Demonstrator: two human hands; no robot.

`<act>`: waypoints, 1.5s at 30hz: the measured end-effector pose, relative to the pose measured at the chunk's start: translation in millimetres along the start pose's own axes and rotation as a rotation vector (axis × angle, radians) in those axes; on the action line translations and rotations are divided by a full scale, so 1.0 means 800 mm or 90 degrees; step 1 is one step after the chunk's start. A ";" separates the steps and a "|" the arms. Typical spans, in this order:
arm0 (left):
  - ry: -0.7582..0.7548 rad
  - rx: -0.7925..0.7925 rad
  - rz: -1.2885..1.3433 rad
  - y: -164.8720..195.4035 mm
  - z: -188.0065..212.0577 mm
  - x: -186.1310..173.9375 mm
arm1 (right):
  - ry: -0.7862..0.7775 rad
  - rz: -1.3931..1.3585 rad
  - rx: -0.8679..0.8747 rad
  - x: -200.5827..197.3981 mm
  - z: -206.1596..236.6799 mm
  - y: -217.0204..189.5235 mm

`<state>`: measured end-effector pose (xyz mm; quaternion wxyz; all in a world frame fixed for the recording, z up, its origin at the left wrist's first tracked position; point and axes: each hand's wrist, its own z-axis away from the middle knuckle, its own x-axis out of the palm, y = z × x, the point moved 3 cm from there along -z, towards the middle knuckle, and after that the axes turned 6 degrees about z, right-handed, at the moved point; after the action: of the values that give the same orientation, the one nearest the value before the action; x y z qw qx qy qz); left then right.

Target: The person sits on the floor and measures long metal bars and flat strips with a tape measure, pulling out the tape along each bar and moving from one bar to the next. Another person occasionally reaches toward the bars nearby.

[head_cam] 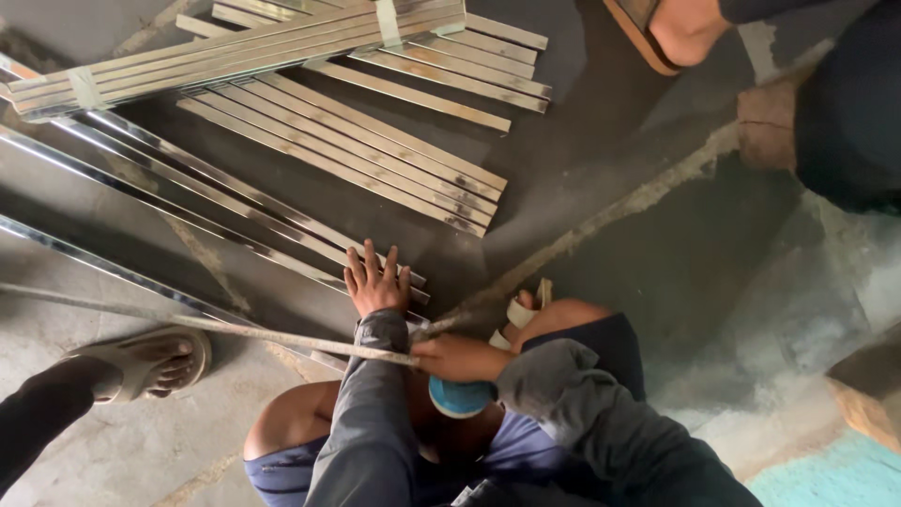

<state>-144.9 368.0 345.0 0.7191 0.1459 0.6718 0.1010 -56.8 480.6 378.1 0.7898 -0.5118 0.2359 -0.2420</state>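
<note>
Hands first: the left hand (375, 282) lies flat, fingers spread, on shiny metal strips (235, 202) on the floor (657, 244); the right hand (460, 357) is closed around a thin rod (188, 321) running leftward. Beyond lie cut strips (375, 150) and a bundle (235, 56) bound with pale tape bands (388, 21). Under the right hand sits a blue-and-white roll (460, 396).
</note>
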 end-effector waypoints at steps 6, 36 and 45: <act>0.032 0.015 0.001 -0.006 -0.005 0.014 | -0.025 0.002 0.090 0.005 -0.006 0.015; 0.043 0.015 0.009 -0.009 -0.016 0.031 | -0.021 -0.027 0.100 0.007 -0.015 0.033; 0.032 0.006 0.011 -0.007 -0.019 0.035 | -0.039 -0.014 0.160 0.003 -0.012 0.033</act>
<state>-158.6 373.5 316.2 0.7002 0.1521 0.6892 0.1077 -56.8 481.8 349.6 0.8520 -0.4184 0.1737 -0.2623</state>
